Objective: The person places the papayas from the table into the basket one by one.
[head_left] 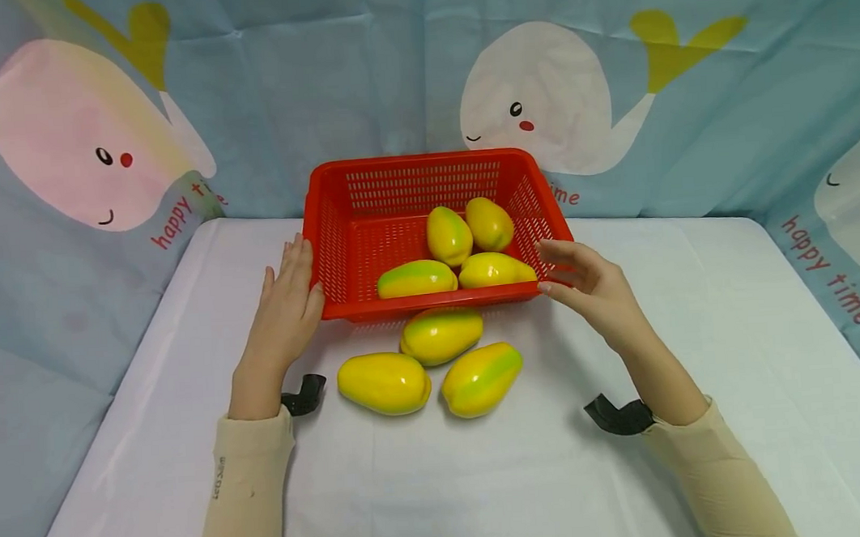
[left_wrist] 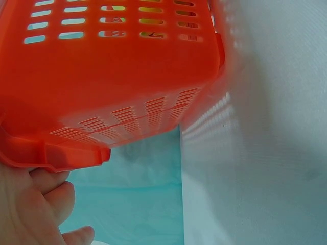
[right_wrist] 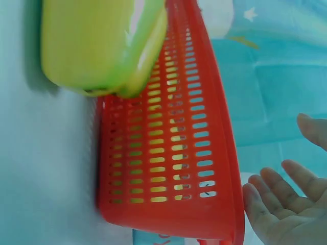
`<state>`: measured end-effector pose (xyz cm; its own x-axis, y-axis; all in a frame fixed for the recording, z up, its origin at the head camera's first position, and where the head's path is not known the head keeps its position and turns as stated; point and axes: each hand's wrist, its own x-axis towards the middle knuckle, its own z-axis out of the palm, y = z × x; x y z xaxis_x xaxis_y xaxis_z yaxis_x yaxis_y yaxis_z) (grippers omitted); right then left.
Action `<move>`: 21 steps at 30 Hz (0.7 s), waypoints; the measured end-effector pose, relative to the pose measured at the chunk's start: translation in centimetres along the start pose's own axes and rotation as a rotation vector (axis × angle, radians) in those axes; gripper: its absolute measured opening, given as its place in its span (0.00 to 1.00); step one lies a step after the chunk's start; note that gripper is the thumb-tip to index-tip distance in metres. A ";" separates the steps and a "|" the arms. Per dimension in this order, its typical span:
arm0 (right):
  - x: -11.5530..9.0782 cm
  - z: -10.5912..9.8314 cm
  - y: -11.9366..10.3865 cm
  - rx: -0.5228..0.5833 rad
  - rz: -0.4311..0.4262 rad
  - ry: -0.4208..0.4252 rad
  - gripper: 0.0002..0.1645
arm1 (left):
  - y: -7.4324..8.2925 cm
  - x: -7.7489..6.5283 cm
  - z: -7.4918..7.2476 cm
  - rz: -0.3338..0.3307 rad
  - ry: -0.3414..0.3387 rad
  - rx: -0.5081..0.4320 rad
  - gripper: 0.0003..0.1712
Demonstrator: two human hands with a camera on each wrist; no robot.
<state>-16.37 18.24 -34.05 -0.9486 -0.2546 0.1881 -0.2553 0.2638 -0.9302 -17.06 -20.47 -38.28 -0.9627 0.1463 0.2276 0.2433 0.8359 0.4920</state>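
Note:
A red plastic basket (head_left: pixel 374 310) with slotted walls stands on the white table. Several glossy yellow-green mangoes (head_left: pixel 449 237) lie inside it, toward the right and front. Three more mangoes (head_left: pixel 383 384) rest on the table right before its front wall. My left hand (head_left: pixel 279 309) lies along the basket's left side, fingers straight; in the left wrist view its fingers (left_wrist: pixel 59 199) are at the underside of the rim. At the front right corner is my right hand (head_left: pixel 595 288), fingers loosely bent and apart, fingertips (right_wrist: pixel 251 194) right at the rim in the right wrist view.
A light blue curtain (head_left: pixel 333 87) printed with whales hangs close behind the basket and along both sides. The white tablecloth (head_left: pixel 442 495) stretches in front of the loose mangoes. Black curved pieces (head_left: pixel 619 417) stick out at both wrists.

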 end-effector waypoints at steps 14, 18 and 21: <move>-3.5 0.9 0.2 0.115 -0.142 -0.054 0.26 | 0.1 0.0 -0.2 -0.005 -0.005 0.000 0.35; -3.7 1.1 0.3 0.067 -0.151 -0.104 0.26 | 0.1 0.0 -0.2 -0.006 -0.011 0.000 0.35; -3.7 1.2 0.4 0.040 -0.162 -0.143 0.25 | 0.1 0.0 -0.2 -0.008 -0.013 0.006 0.35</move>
<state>-12.72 18.19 -35.54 -0.8587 -0.4209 0.2923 -0.3919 0.1718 -0.9038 -17.03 -20.48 -38.10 -0.9661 0.1459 0.2130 0.2346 0.8403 0.4887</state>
